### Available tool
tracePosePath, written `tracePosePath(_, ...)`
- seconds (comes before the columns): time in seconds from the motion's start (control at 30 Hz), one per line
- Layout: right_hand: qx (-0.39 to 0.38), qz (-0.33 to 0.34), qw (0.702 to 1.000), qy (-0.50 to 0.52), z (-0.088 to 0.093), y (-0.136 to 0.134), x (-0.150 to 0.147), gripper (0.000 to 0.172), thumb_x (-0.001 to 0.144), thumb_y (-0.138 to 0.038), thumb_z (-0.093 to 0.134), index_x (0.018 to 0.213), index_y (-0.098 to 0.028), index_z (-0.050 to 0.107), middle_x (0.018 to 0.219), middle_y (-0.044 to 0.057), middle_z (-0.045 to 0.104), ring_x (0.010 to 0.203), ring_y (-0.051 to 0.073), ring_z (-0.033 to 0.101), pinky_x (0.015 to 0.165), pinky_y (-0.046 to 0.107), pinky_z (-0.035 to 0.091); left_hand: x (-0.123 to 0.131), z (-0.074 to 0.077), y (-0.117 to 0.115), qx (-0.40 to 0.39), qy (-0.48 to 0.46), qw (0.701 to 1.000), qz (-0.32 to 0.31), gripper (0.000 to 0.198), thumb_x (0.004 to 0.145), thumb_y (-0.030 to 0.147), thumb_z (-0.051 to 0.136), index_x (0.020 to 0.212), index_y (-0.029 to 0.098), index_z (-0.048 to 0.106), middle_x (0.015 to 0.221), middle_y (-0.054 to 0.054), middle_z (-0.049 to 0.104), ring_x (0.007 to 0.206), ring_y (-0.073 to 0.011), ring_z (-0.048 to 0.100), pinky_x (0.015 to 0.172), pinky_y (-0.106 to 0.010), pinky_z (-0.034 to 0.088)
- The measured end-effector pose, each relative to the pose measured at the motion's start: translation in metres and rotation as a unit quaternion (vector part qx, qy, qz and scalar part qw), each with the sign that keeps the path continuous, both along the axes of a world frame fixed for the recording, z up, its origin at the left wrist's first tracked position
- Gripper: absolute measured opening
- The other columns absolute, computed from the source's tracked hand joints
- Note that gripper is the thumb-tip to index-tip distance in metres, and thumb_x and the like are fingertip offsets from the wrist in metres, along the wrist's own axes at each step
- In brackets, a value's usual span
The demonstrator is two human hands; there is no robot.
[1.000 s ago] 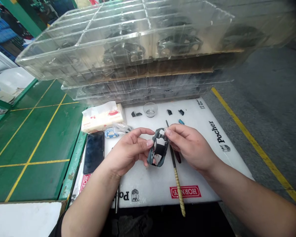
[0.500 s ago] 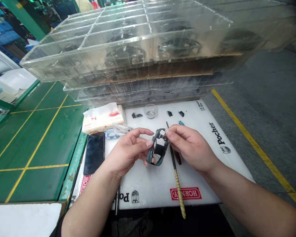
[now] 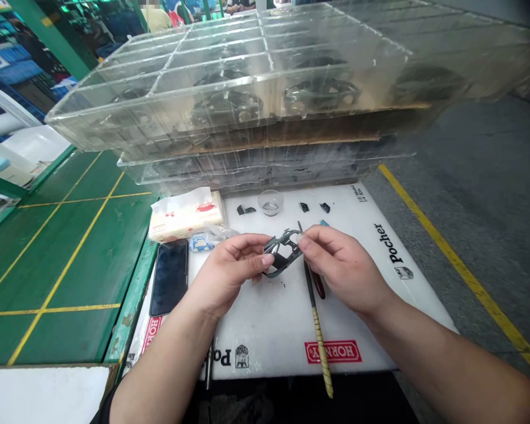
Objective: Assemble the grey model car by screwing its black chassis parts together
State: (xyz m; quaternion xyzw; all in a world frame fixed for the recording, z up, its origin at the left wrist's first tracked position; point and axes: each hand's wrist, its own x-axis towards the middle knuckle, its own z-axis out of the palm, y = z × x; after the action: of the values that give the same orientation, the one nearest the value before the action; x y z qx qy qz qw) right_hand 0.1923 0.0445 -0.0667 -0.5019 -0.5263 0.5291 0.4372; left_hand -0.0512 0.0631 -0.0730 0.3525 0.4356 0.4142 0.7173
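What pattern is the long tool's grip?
Grip: yellow with dark slanting bands, clearest in the head view.

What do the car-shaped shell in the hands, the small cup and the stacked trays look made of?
Car-shaped shell: dark, slightly glossy; perhaps painted plastic or metal, as its thin frame catches light but settles neither.
Small cup: probably smooth clear plastic; the white surface shows through.
Stacked trays: likely thin, shiny clear plastic; ridges glint and dark shapes show through.

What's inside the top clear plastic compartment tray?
Dark car-shaped shells show through the front of the clear plastic compartment tray. Cloudy plastic obscures whatever sits farther back; total count unclear.
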Motion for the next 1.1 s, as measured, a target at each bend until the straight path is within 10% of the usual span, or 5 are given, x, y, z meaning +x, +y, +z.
tracePosePath(0.6,-0.029,0.014,0.999,0.036,-0.0047,0.0024,-0.0017,0.051,0.103,-0.074,0.090,0.095,-0.025,0.076,0.069,-0.007,0.045,0.063,0.016,0.034,0.057,0.034,0.029,0.0033,0.0022,0.0000,-0.002,-0.001,1.000,0.030,0.048,0.062,0.029,0.121,0.102,0.020,0.096,0.082,-0.003,0.082,0.063,-0.0121,0.071,0.050,-0.019,0.042)
tracePosePath(1.1,-0.028,0.009,0.999,0.022,-0.0079,0.0037,-0.0002,0.056,0.103,-0.080,0.086,0.096,-0.026,0.080,0.069,-0.005,0.049,0.065,0.018,0.040,0.060,0.034,0.035,-0.0007,0.0047,0.0023,-0.043,-0.059,0.996,-0.053,0.057,0.085,0.035,0.111,0.130,0.015,0.082,0.087,-0.003,0.082,0.063,-0.0171,0.077,0.047,-0.022,0.055)
